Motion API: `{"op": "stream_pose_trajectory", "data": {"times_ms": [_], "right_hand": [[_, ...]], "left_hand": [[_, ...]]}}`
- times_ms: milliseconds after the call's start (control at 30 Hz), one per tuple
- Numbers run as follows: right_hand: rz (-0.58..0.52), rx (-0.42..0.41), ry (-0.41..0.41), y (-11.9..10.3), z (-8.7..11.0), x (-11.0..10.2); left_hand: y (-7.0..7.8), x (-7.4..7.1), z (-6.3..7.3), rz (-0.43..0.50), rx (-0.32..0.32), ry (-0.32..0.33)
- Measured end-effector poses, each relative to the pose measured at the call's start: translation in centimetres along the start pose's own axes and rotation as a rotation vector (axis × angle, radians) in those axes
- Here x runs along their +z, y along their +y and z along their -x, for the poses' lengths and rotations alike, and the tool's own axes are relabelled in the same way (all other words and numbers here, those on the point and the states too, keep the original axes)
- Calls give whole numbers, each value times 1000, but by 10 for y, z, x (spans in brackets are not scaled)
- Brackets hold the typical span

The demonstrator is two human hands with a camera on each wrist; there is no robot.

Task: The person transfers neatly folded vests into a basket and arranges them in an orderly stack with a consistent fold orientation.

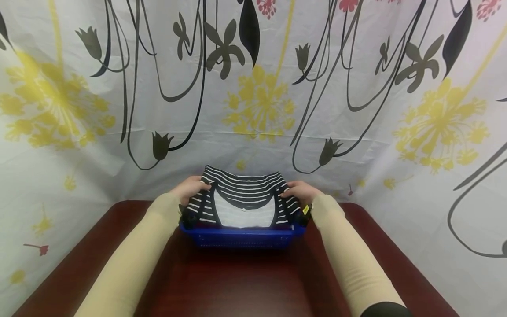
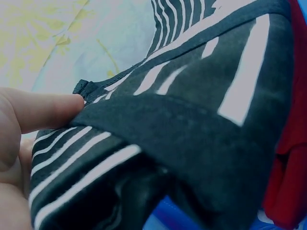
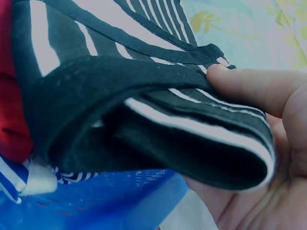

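Note:
A black-and-white striped sleeveless top (image 1: 246,190) with dark-edged armholes and a white patch at its neckline is spread over the blue basket (image 1: 243,238). My left hand (image 1: 190,188) pinches its left side between thumb and fingers. On the opposite side my right hand (image 1: 304,191) grips the striped fabric in the same way. In the right wrist view the cloth forms a loop inside that hand, the thumb (image 3: 254,88) lying on top. The lower part of the top hides most of the basket's inside.
Red cloth (image 3: 14,105) and a blue-and-white striped cloth (image 3: 72,177) lie in the basket under the top. The basket stands at the far end of a dark red table (image 1: 237,281). A flower-printed white curtain (image 1: 253,149) hangs close behind and along both sides.

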State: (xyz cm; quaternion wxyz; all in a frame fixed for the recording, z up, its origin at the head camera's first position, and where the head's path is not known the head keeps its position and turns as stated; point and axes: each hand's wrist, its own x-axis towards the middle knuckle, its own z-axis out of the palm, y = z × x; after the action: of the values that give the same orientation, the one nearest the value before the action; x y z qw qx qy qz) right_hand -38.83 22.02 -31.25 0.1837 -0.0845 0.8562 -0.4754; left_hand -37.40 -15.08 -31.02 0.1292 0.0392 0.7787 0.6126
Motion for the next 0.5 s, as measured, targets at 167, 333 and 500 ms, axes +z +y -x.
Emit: {"op": "stream_pose_trajectory", "data": {"times_ms": [167,333,500], "right_hand": [[-28,8,2,0,-4,1],[-15,28,18,0,-4,3],[-56,49,30,-3,-7,8]], "left_hand": [[-4,-1,0,-5,9,-6],[-6,0,-1,-2,17,-16],[-9,-1,-2,-13,17,-25]]}}
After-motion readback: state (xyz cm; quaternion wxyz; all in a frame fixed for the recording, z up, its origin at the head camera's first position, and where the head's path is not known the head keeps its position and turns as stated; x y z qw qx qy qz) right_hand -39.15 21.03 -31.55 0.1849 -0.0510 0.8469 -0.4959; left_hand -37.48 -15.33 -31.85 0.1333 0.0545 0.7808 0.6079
